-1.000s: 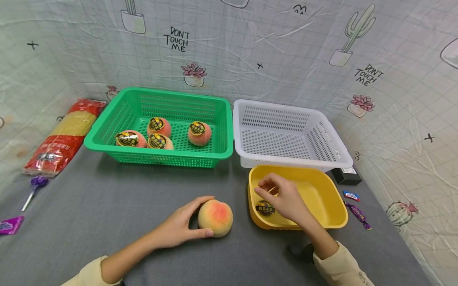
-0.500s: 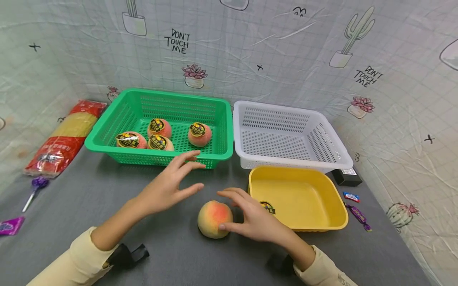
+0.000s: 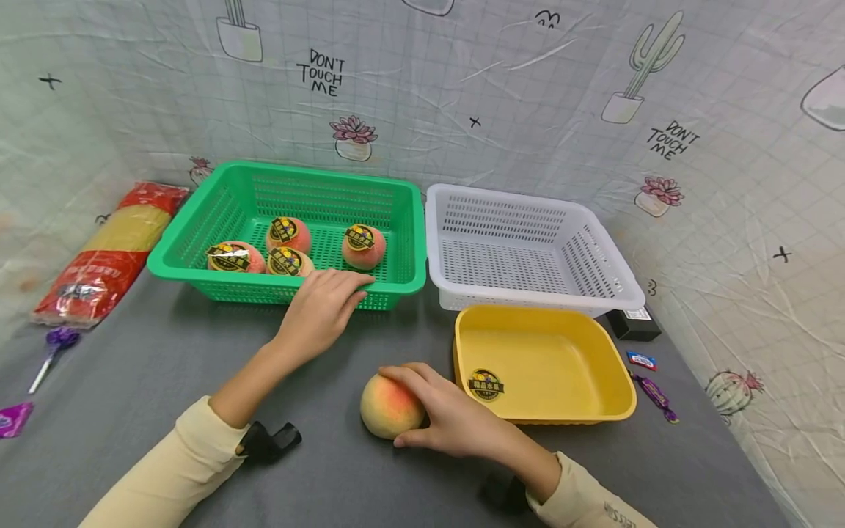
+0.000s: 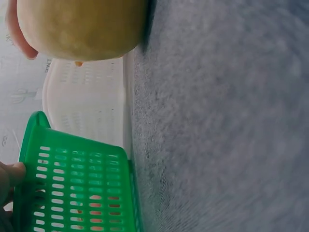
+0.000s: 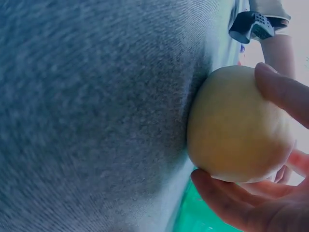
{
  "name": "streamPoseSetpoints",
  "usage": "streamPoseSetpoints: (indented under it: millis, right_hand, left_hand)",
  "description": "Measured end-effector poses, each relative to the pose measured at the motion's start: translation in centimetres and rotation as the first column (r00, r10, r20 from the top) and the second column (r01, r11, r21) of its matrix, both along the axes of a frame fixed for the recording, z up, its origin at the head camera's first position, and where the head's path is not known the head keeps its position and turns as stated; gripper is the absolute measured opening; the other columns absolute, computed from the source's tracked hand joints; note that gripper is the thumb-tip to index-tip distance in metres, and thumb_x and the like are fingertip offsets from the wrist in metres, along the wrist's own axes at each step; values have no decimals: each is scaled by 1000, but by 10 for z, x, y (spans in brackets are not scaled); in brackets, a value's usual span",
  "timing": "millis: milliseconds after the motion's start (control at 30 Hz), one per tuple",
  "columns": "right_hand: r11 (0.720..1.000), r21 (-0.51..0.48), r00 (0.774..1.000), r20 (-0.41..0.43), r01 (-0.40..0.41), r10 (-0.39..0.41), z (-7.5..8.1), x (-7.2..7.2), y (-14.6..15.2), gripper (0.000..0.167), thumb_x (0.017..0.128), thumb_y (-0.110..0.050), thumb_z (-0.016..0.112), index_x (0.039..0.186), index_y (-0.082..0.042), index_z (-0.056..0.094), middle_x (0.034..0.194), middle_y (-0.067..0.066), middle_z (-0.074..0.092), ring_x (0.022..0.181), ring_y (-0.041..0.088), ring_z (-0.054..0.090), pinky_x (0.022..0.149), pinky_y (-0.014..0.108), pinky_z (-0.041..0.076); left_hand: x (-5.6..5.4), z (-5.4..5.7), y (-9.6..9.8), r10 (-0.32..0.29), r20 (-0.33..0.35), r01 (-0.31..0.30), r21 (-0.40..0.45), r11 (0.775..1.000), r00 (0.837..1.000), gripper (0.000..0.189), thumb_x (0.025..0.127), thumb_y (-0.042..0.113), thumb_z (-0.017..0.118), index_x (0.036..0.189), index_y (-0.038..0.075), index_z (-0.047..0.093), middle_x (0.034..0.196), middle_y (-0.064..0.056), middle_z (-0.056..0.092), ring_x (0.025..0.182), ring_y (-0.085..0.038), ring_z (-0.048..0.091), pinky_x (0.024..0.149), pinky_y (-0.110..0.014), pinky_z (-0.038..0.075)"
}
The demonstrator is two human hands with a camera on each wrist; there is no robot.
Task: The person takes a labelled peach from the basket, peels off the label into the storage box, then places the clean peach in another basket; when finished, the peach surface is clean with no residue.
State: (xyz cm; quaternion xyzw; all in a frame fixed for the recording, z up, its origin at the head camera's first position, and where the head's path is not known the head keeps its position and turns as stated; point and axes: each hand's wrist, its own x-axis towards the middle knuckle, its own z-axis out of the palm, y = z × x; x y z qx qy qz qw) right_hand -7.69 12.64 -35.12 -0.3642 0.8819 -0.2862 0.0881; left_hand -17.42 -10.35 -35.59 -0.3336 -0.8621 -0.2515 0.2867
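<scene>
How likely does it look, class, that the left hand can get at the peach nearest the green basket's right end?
Probably yes: the left hand seems to hold the near rim of the green basket, whose top is open, and nothing covers that peach. It need only reach over.

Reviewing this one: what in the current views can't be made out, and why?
Head view: right side of the near peach, behind the right hand.
Head view: base of the pale peach in the green basket, behind its front wall.
Head view: rest of the leftmost purple wrapper, cut off by the left edge.
Left wrist view: whether the left hand grips the basket's rim; the left edge crops it.
</scene>
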Motion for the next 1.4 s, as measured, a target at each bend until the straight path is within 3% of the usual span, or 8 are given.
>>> streamPoseSetpoints:
  millis: [300,467,600,767,933,1167,1233,1400]
  right_hand:
    - [1000,6,999,34,-4,4,14,4,5,78,74,-24,84,139,-18,42,128,2,47,114,13,47,95,34,42]
    - [1000,-13,1000,8,13,-13,46,6,22,78,72,-22,85,138,-22,43,127,-5,47,113,10,46,94,36,42]
    - [998,-37,997,-59,55,-57,78,-4,42,79,70,-20,86,137,-20,44,129,-6,49,113,11,48,94,38,43]
    - [986,-63,980,-115,153,-160,107,-41,69,76,70,-13,85,136,-14,46,134,3,49,117,23,49,91,48,45]
    - [964,-24,960,-89,266,-267,114,-93,90,77,72,-9,84,137,-10,42,135,13,47,113,32,48,88,52,44]
    - [920,41,914,102,391,-393,96,-151,103,80,75,-12,81,141,-12,36,140,18,41,116,37,47,88,51,45]
    - [916,62,905,146,395,-400,88,-162,101,81,75,-11,81,141,-11,35,139,19,40,114,37,48,90,51,44]
    - [928,124,910,189,352,-370,62,-184,91,78,74,-7,80,139,-10,38,134,21,45,107,35,50,93,48,42]
  left_hand:
    - [0,-1,-3,28,-12,-28,9,1000,1000,20,90,10,65,109,5,65,105,-8,67,95,-26,59,86,-43,40]
    - [0,0,-4,32,-33,-32,4,999,999,19,89,9,66,108,6,66,104,-7,67,93,-25,60,84,-43,41]
    - [-1,0,-5,29,-52,-29,6,1000,998,19,88,9,66,107,6,67,103,-7,68,92,-25,60,81,-42,42]
    - [-2,1,-5,16,-69,-15,10,1000,997,18,89,9,65,106,6,67,103,-7,68,91,-25,60,81,-42,42]
    - [-3,0,-3,15,-68,-14,10,1000,998,17,89,9,65,106,6,66,103,-7,68,91,-25,60,80,-41,41]
    - [-2,-1,0,18,-65,-18,0,1000,998,18,89,8,66,106,6,66,103,-6,68,91,-24,60,80,-40,41]
    - [-1,-2,1,17,-69,-16,3,1000,998,18,88,8,67,106,6,66,103,-6,68,91,-24,60,79,-40,42]
    - [0,-3,1,13,-79,-12,8,1000,997,19,86,6,68,106,6,67,102,-6,68,90,-24,60,79,-40,42]
